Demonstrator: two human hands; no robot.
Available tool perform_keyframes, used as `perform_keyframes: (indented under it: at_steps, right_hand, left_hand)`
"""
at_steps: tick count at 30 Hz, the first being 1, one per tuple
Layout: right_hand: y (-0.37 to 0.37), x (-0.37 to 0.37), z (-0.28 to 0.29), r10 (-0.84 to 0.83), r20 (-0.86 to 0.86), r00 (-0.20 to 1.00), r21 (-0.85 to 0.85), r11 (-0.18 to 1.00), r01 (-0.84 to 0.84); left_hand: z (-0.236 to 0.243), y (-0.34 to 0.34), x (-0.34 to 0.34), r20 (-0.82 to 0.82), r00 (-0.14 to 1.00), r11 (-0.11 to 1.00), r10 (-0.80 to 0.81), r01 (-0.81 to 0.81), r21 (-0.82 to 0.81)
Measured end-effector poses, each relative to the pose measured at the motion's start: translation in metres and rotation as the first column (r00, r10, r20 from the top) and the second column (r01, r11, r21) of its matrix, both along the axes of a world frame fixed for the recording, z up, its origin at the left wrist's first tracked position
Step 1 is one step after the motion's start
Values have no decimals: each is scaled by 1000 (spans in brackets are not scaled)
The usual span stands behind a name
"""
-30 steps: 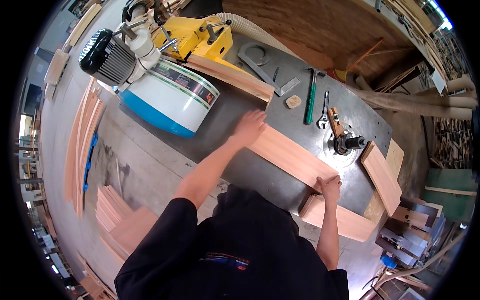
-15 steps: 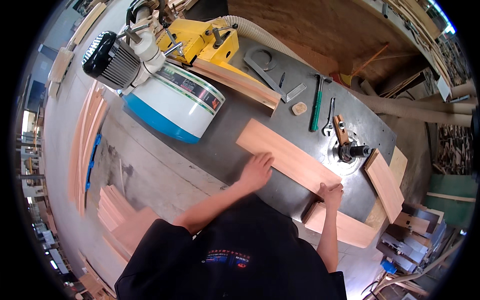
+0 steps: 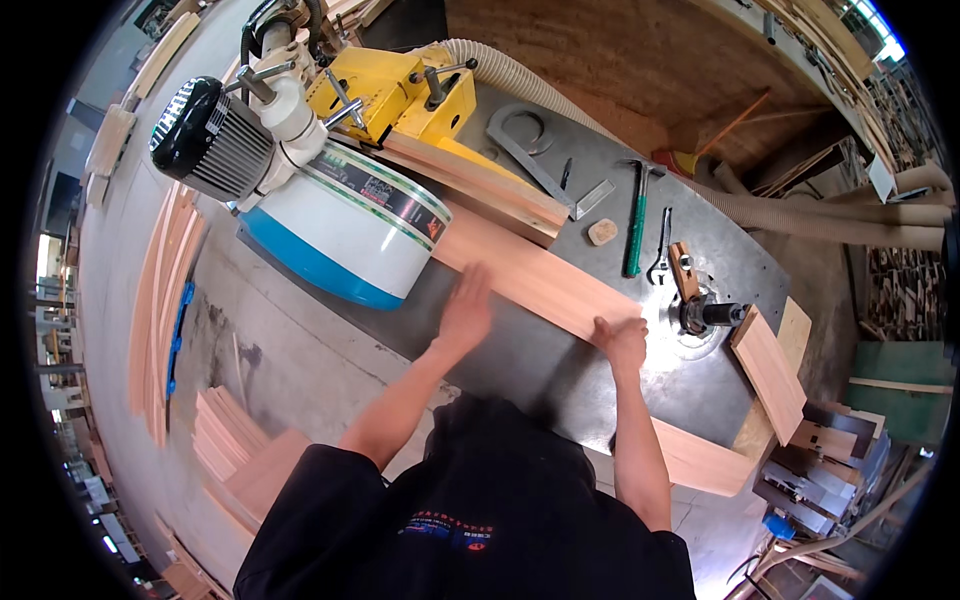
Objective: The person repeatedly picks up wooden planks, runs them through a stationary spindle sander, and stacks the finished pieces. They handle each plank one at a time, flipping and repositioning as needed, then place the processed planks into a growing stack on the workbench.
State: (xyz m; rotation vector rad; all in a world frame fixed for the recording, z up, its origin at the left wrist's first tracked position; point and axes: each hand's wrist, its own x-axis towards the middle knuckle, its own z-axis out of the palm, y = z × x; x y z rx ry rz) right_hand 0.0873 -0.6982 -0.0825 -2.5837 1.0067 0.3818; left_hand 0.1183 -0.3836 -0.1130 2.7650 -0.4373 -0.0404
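Board (image 3: 545, 285): pinkish wood, lay flat on the metal table (image 3: 510, 370), left end hidden behind the white-and-blue machine (image 3: 330, 245). Right hand (image 3: 622, 342): closed on its right end. Left hand (image 3: 467, 305): blurred, loosely open at the near edge; contact could not be told. Wooden fence (image 3: 480, 185): ran along the far edge. Beyond: green-handled hammer (image 3: 636, 230), wrench (image 3: 661, 250). Right: black spindle (image 3: 722, 315). Writing: dark printed label (image 3: 385, 195) on the machine; coloured lettering on the black shirt (image 3: 480, 450).

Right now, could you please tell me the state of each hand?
Left hand: open, blurred, at the near edge of the wooden board; contact unclear.
Right hand: closed, holding the board's right end.
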Motion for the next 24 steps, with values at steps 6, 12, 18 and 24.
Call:
perform_keyframes:
  at_steps: [6, 12, 18, 24]
  right_hand:
    - [33, 24, 7, -29, 0, 1000, 32, 999, 29]
    - [52, 36, 14, -73, -40, 997, 32, 997, 74]
    - [57, 32, -12, 0, 55, 998, -27, 1000, 1]
    - [53, 0, -23, 62, 105, 993, 15, 998, -64]
  left_hand:
    - [-9, 37, 13, -6, 1000, 997, 19, -18, 77]
    - [5, 21, 8, -19, 999, 999, -48, 48, -7]
    - [20, -64, -45, -149, 977, 985, -152, 136, -108]
    - [10, -45, -43, -99, 980, 982, -173, 179, 59]
